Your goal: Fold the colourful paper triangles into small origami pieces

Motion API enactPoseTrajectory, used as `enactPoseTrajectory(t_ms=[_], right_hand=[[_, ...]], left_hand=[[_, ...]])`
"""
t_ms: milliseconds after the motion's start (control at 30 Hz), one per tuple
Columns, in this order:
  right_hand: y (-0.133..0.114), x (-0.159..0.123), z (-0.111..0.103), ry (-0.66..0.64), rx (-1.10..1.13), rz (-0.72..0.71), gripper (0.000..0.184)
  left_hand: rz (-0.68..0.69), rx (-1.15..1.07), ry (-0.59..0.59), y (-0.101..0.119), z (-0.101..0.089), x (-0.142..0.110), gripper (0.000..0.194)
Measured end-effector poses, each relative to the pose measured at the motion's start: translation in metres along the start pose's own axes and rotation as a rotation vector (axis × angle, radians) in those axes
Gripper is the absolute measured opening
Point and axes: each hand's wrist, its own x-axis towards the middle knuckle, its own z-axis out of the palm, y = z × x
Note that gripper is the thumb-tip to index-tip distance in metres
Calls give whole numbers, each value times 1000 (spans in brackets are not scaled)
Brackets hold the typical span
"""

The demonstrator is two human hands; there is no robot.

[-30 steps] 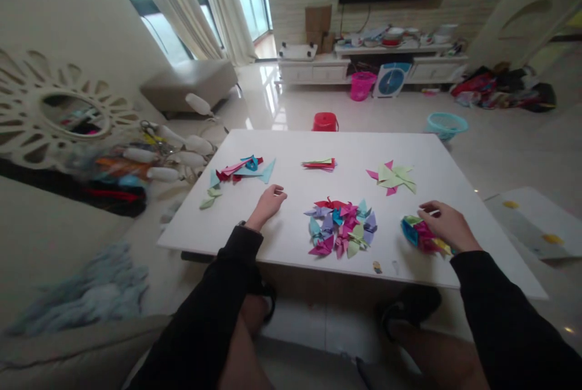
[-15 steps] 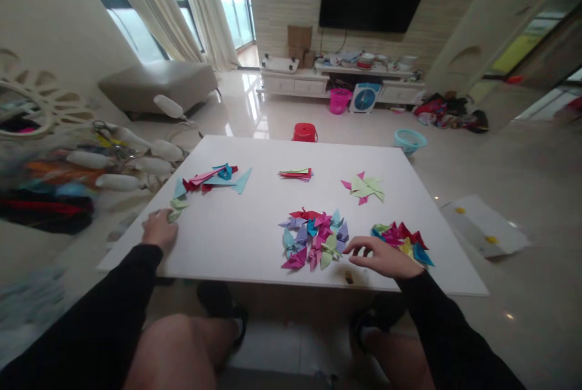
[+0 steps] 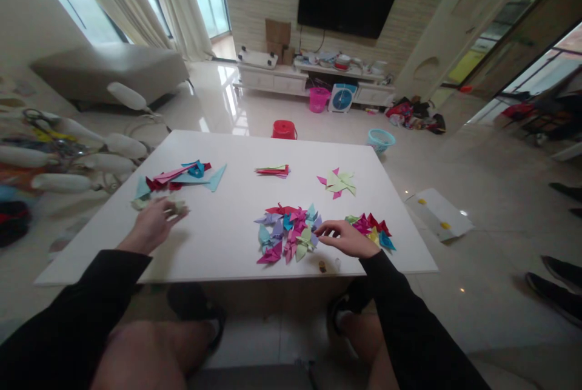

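Observation:
My left hand (image 3: 152, 226) is lifted a little over the white table (image 3: 227, 238), fingers curled round a pale green folded paper piece (image 3: 177, 208). My right hand (image 3: 346, 238) rests on the table with fingers spread, its fingertips at the right edge of the central heap of folded paper pieces (image 3: 287, 233). A second small heap of bright pieces (image 3: 373, 229) lies just behind that hand. Both arms wear black sleeves.
Further back on the table lie a blue and red paper pile (image 3: 184, 174), a small flat stack (image 3: 273, 170) and a green and pink pinwheel (image 3: 339, 182). A red bucket (image 3: 284, 130) and a teal basket (image 3: 380, 139) stand on the floor beyond.
My left hand went to the table's left edge, then rose holding the pale green piece. My right hand slid left from the right heap to the central heap. The camera swung right.

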Motion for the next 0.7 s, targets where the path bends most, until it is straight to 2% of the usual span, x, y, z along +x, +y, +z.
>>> enactPoseTrajectory(t_ms=[33, 67, 133, 200, 267, 367, 500, 600, 700], right_hand=[[-1, 0, 0, 24, 30, -10, 22], [-1, 1, 0, 51, 75, -22, 26], [-3, 3, 1, 115, 190, -35, 32], [-4, 5, 3, 175, 285, -20, 34], [-5, 8, 5, 224, 336, 8, 33], [-2, 11, 6, 371, 420, 42, 37], [4, 15, 2, 602, 557, 97, 43], [5, 19, 0, 610, 544, 122, 36], [-3, 22, 6, 555, 465, 60, 31]], left_hand=[[-20, -32, -79, -4, 21, -20, 22], [-46, -122, -225, -11, 41, -41, 25], [-135, -218, -433, -33, 79, -81, 30], [-260, -270, -552, -59, 109, -111, 30], [-309, -314, -580, -82, 130, -124, 31], [-349, -361, -619, -99, 145, -121, 29], [-390, -444, -695, -92, 149, -109, 30], [-417, -477, -750, -86, 150, -107, 29], [-450, -497, -767, -87, 152, -108, 23]])
